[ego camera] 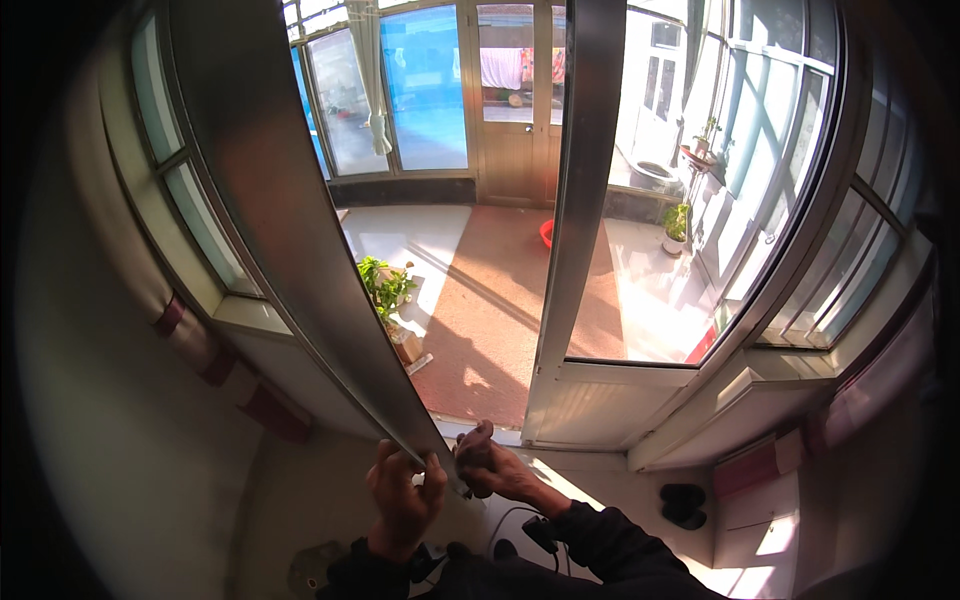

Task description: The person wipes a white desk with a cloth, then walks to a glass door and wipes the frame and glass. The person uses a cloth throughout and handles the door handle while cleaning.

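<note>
A tall metal-framed door leaf point(300, 225) stands open on the left, its edge running down towards me. My left hand point(405, 495) has its thumb and fingers closed around the leaf's near left edge, low in the view. Across the leaf, my right hand point(487, 466) is curled against the other edge. A small metal part point(466, 493) shows just below its fingers, and whether they grip anything is hidden. To the right is a second, glazed door panel point(622, 401) with a pale lower board.
Beyond the doorway a brown carpet point(487, 315) crosses a sunlit porch. Potted plants point(386, 289) flank it, and a red basin point(547, 233) lies partly behind the frame. Black slippers point(682, 504) rest on the floor at right. A dark cable point(501, 517) hangs near my right sleeve.
</note>
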A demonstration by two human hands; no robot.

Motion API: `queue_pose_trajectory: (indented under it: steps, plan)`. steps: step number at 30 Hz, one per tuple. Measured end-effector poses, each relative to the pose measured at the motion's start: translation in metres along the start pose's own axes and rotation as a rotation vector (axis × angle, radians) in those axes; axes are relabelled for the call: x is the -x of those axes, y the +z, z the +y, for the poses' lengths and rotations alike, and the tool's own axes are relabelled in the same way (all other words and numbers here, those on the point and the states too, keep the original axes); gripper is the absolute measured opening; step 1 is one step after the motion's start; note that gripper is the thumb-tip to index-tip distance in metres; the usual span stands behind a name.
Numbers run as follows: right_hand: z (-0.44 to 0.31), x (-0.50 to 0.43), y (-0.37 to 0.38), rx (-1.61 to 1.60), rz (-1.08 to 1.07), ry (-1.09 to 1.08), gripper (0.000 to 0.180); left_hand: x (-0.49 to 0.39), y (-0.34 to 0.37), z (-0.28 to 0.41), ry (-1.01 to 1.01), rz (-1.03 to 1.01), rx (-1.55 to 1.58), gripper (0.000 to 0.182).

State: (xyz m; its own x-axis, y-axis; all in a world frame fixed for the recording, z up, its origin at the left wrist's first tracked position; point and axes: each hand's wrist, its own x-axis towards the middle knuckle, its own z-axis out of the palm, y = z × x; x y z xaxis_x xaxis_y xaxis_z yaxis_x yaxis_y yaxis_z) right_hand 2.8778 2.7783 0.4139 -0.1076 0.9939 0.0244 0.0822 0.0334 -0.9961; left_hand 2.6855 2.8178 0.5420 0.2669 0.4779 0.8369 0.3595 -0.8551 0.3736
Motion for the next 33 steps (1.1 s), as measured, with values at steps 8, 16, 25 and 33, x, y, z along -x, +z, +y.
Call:
queue_pose_trajectory:
  steps: [8, 16, 25, 33]
  plan:
    - [-0.003, 0.02, -0.021, -0.036, 0.188, -0.064, 0.037, -0.013, 0.042, -0.008, 0.046, 0.052, 0.101, 0.02]
    - [0.013, 0.039, -0.045, 0.089, 0.426, -0.121, 0.034, -0.043, 0.106, -0.015, 0.098, -0.006, 0.145, 0.027]
    - [0.045, 0.094, -0.074, 0.047, 0.609, 0.053, 0.038, -0.09, 0.186, -0.016, 0.092, -0.035, 0.032, 0.031]
    - [0.054, 0.129, -0.142, 0.004, 0.751, 0.077, 0.037, -0.125, 0.253, -0.025, 0.077, 0.016, -0.1, 0.033]
